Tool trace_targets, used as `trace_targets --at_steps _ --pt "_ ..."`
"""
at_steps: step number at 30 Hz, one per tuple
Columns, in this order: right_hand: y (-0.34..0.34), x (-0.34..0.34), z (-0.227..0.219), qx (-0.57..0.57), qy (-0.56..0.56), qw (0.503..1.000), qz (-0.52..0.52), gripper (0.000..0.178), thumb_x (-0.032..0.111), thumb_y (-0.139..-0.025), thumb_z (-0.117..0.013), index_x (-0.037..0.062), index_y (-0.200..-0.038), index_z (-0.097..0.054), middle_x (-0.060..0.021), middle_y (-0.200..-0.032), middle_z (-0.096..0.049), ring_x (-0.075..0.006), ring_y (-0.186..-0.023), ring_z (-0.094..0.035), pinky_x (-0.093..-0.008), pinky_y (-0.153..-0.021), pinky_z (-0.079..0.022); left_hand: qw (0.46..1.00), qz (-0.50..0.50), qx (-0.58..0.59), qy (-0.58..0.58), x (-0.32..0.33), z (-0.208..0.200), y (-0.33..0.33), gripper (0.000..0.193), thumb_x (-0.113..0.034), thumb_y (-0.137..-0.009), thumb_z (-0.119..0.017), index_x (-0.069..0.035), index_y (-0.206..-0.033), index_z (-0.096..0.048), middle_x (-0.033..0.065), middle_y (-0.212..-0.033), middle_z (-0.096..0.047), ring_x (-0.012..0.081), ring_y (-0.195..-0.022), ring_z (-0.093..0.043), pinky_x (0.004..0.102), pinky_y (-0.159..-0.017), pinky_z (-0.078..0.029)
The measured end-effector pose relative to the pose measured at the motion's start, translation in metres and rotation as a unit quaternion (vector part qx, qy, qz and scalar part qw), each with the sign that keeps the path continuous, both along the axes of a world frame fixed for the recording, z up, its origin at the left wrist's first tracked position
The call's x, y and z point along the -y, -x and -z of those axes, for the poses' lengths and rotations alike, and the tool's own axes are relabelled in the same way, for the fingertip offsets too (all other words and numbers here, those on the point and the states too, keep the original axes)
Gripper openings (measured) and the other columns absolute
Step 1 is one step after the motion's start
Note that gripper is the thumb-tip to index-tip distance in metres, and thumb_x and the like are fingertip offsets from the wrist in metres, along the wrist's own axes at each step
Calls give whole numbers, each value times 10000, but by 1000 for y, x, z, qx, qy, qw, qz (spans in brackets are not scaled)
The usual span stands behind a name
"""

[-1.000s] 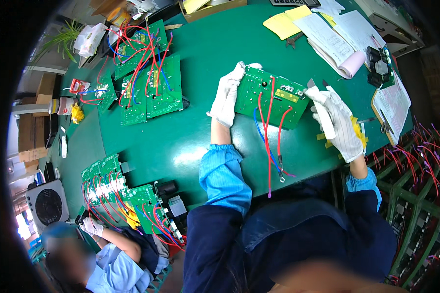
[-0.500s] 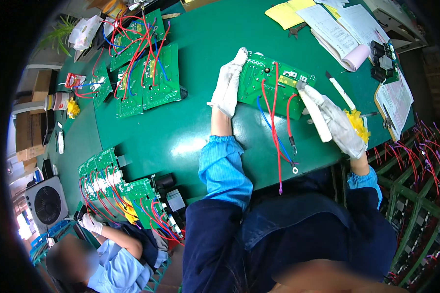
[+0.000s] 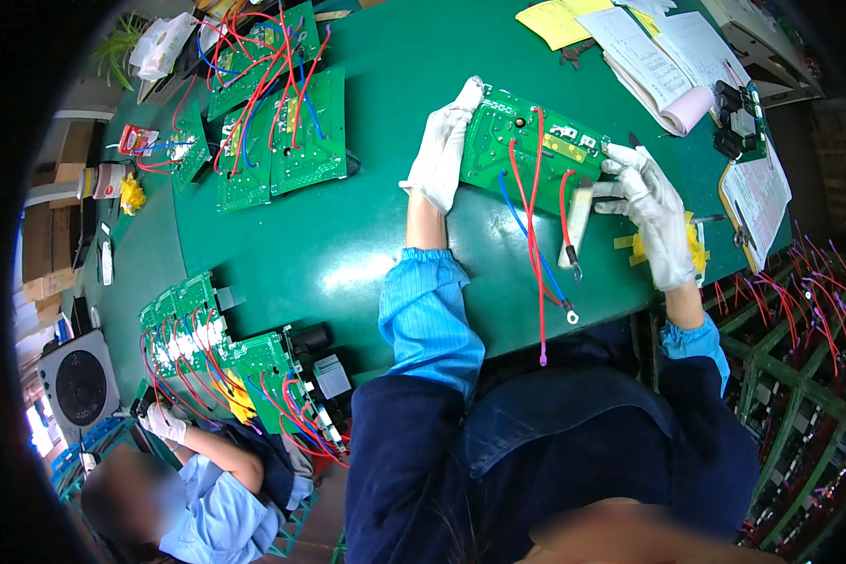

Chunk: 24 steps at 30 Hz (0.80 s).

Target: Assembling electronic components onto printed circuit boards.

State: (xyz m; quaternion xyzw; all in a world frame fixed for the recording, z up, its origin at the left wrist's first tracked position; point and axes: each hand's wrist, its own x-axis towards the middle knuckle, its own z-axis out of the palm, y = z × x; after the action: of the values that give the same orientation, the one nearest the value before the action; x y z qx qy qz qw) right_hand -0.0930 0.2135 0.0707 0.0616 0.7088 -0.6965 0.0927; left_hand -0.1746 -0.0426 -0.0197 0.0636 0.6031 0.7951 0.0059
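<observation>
A green circuit board (image 3: 498, 155) with red and blue leads is held tilted over the table. My left hand (image 3: 439, 155), in a white glove, grips its left edge. Also gloved, my right hand (image 3: 650, 211) has its fingers apart at the board's right edge; whether the fingertips touch it is hard to tell. Below that edge is a white, flat-handled tool (image 3: 578, 226), slightly blurred, out of my right hand. The red leads (image 3: 539, 282) hang toward the table's near edge, one ending in a ring terminal (image 3: 571, 318). Yellow material (image 3: 696, 246) shows behind my right wrist.
Wired boards (image 3: 305, 141) lie at the far left, more boards (image 3: 197, 329) at the near left beside a co-worker's gloved hand (image 3: 164, 423). Papers (image 3: 644, 70), a clipboard (image 3: 761, 202) and a black component module (image 3: 738, 117) sit at right. A green rack (image 3: 799, 367) stands lower right.
My right hand has let go of the white-handled tool and spread its fingers by the board's right edge. The board and my left hand have shifted slightly upward in view.
</observation>
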Motion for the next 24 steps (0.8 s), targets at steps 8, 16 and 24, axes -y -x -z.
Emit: trace_targets --at_steps 8,16,24 --pt "-39 17 38 -172 -314 932 57 550 219 -861 -739 26 -1317 -499 -96 -947 -606 -156 -710 -611 -297 -620 -515 999 -15 8 28 3 17 8 329 -241 -1005 -559 23 -1199 -540 37 -1145 -576 112 -1051 -521 262 -994 -405" --pt "-52 46 44 -161 -440 883 -19 853 231 -848 -730 102 -1531 -235 -202 -1144 -652 -354 -913 -685 -412 -731 -546 998 0 -53 -22 2 43 14 297 -217 -1010 -529 25 -1180 -554 102 -1338 -558 157 -1233 -505 275 -1066 -366" --pt "-28 -16 26 -259 -422 868 -39 444 109 -951 -580 121 -1390 -517 -121 -952 -668 -212 -693 -644 -320 -637 -533 996 -12 92 -5 -7 -22 0 438 -328 -1042 -461 33 -1234 -616 70 -1165 -659 92 -1085 -582 233 -977 -434"
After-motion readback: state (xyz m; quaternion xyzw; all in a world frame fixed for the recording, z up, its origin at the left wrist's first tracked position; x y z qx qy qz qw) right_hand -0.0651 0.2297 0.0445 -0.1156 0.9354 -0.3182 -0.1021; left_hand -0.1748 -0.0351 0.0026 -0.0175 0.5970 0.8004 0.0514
